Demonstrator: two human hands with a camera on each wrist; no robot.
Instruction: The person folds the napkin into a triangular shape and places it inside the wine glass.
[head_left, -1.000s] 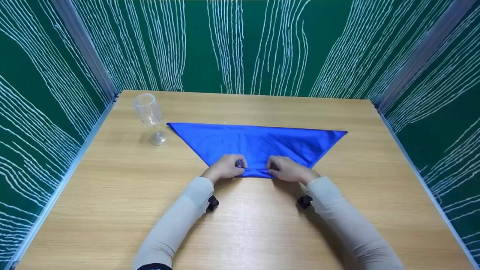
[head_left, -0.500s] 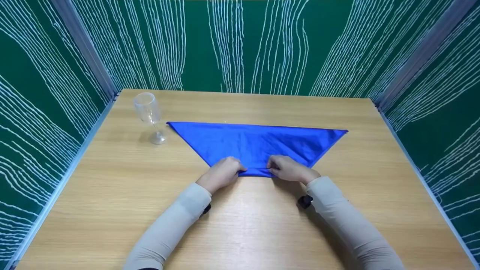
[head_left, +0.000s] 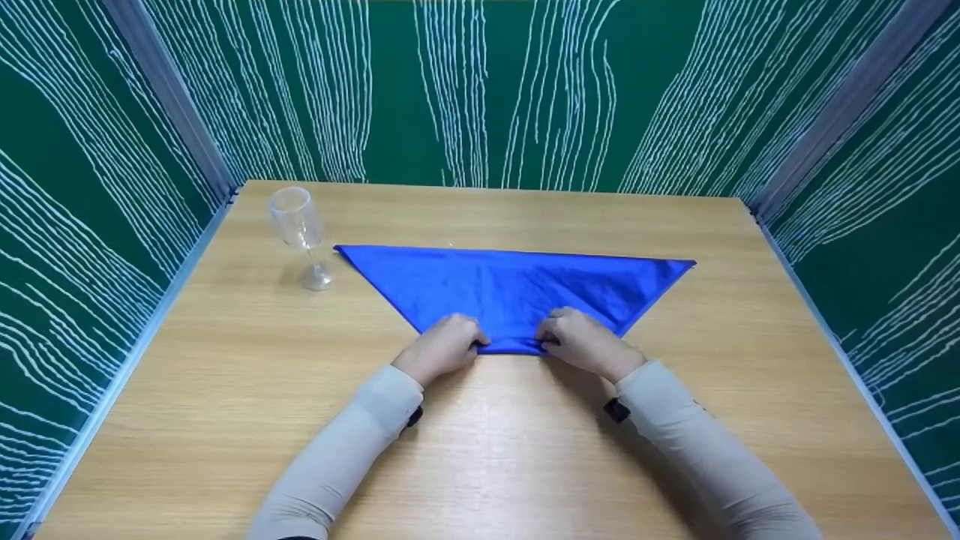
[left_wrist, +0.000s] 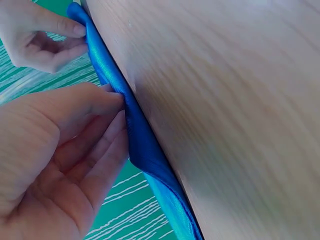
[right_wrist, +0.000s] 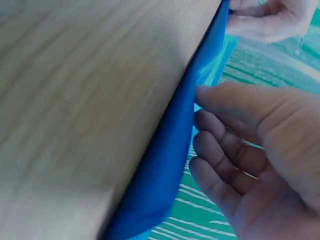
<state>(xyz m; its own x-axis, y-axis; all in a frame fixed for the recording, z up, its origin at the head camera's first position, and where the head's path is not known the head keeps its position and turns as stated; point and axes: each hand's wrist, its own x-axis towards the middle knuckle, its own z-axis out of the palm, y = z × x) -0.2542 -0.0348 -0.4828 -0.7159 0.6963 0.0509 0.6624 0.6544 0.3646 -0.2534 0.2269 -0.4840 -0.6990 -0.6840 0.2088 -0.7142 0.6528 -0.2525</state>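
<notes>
A blue satin-like cloth (head_left: pixel 510 289) lies on the table as a wide trapezoid, its long edge at the far side. Its short near edge is turned up into a narrow roll (left_wrist: pixel 142 135). My left hand (head_left: pixel 444 346) pinches the left part of this roll, thumb on the near side and fingers curled behind it. At the right part, my right hand (head_left: pixel 585 341) holds the same roll, thumb tip against it in the right wrist view and the other fingers (right_wrist: pixel 215 175) bent beyond. A short stretch of rolled edge shows between both hands.
A clear stemmed glass (head_left: pixel 300 232) stands upright at the back left, close to the cloth's left corner. The wooden table (head_left: pixel 495 450) is bordered by green walls (head_left: pixel 660 90) with white wavy lines.
My left hand has turned so its back faces up, wrist a little further left, still at the roll. The right hand has since shifted slightly along the edge. The cloth's outline stays nearly the same.
</notes>
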